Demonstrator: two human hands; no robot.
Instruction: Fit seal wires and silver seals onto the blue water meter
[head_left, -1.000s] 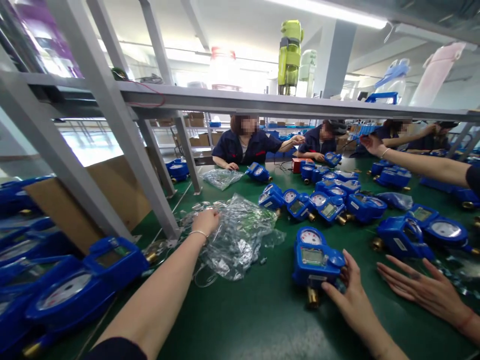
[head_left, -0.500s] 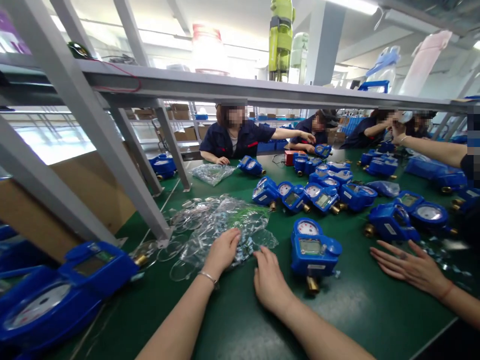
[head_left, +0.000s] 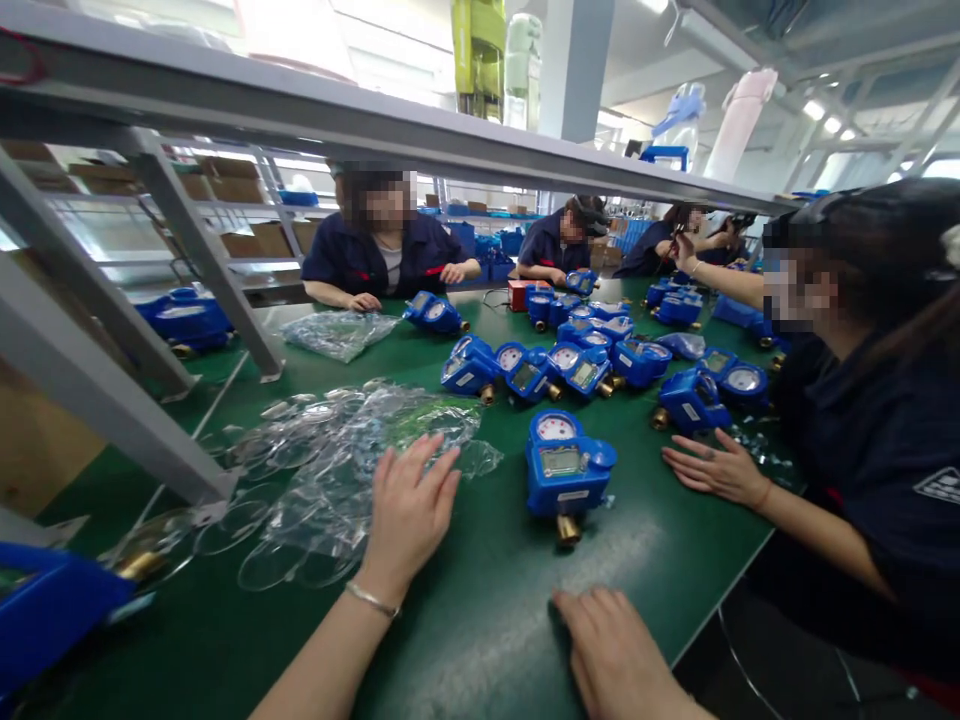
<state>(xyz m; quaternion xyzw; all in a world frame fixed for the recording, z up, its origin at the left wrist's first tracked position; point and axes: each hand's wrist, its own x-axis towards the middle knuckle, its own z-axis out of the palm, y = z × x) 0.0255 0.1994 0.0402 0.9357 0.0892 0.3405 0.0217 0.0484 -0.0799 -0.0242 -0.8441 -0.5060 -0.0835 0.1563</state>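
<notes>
- My left hand [head_left: 409, 510] lies flat, fingers spread apart, pressing the near edge of the crinkled clear plastic bags [head_left: 352, 460] on the green table [head_left: 480, 620]. Nothing is pinched; the palm only rests on the film.
- The bag pile sits at about 10 o'clock from the frame's centre; loose clear round lenses [head_left: 225, 525] trail off it toward 8 o'clock.
- My right hand [head_left: 611, 650] rests at 5 o'clock on the mat near the table's front edge, fingers loosely together, empty as far as I can see, well apart from the bags.
- Risk, my reading: the film is slick and loose, so a flat palm could drag the whole pile and scatter the lenses toward the shelf leg [head_left: 112, 410].
- Also a risk: a sweep to the right could knock the blue water meter [head_left: 566, 470], which stands just beside the pile at 3 o'clock of my left hand with its brass fitting toward me.
- Left forearm comes in from 7 o'clock, wrist bangle showing, wrist roughly level.
- A co-worker's hand [head_left: 712, 470] lies flat on the mat beyond the meter, near more blue meters [head_left: 570, 360].
- Other people sit across the table at 12 o'clock.
</notes>
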